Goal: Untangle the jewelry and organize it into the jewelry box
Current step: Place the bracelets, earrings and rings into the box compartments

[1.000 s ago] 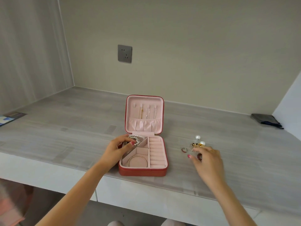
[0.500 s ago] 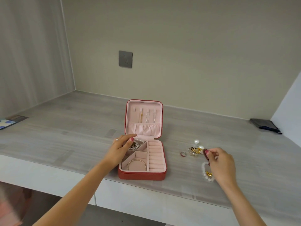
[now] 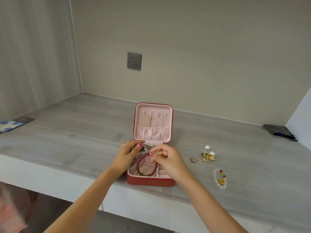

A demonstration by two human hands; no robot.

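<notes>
The red jewelry box [image 3: 151, 181] stands open near the front edge of the grey wood-grain counter [image 3: 67, 140], its pink-lined lid upright with three thin chains [image 3: 156, 119] hanging inside it. The right hand [image 3: 168, 161] is over the box's tray, thumb and forefinger pinching the top of a dark red bead bracelet [image 3: 146, 165]; the loop hangs below the fingertips and its lower part rests in the front-left compartment, on top of a thin gold bangle [image 3: 148, 166]. The left hand [image 3: 127, 155] rests at the box's left rim, fingers curled around the edge and the thumb reaching over the back-left compartment, where a pearl strand [image 3: 146, 148] lies.

Right of the box, well apart from it, a small dark ring [image 3: 193, 160] lies on the counter, with a tangled cluster of gold charms and pearls [image 3: 208, 155] just beyond it. Nearer the front edge than the cluster lies a white bead bracelet with red and green beads [image 3: 220, 179]. Bare counter separates the box from these pieces, and more spreads left of the box. A dark pouch [image 3: 279, 132] lies far right of the box, a printed card [image 3: 11, 125] far left, and a grey wall socket [image 3: 134, 61] sits above the box.
</notes>
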